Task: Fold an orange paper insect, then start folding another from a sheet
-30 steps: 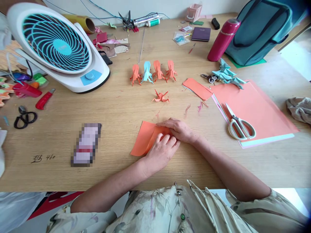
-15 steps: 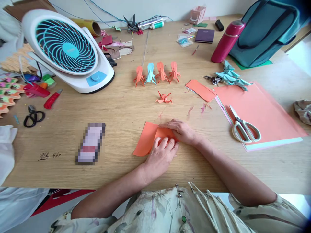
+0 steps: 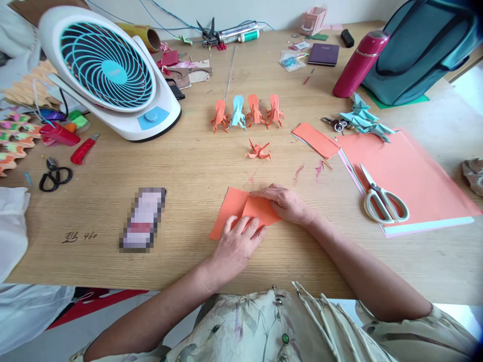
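Observation:
A sheet of orange paper [image 3: 228,203] lies on the table in front of me, its right part folded over in a flap. My left hand [image 3: 238,247] rests on its lower edge, fingers spread and pressing on the paper near the middle of the fold. Along the upper edge of the flap lies my right hand [image 3: 285,202], its fingers stretched out and close together on the paper. Part of the upper right edge is hidden beneath that hand. Beyond the sheet sits a small folded orange figure [image 3: 258,149].
Behind stands a row of folded figures [image 3: 255,109], orange and light blue. To the right are orange strips [image 3: 317,140], scissors [image 3: 385,202] on stacked paper [image 3: 422,176], and a red bottle [image 3: 358,65]. A phone [image 3: 143,219] and a fan [image 3: 113,70] are on the left.
My left hand has slid down and left across the paper, uncovering more of the flap. My right hand stays at the upper edge. The whole view has shifted slightly.

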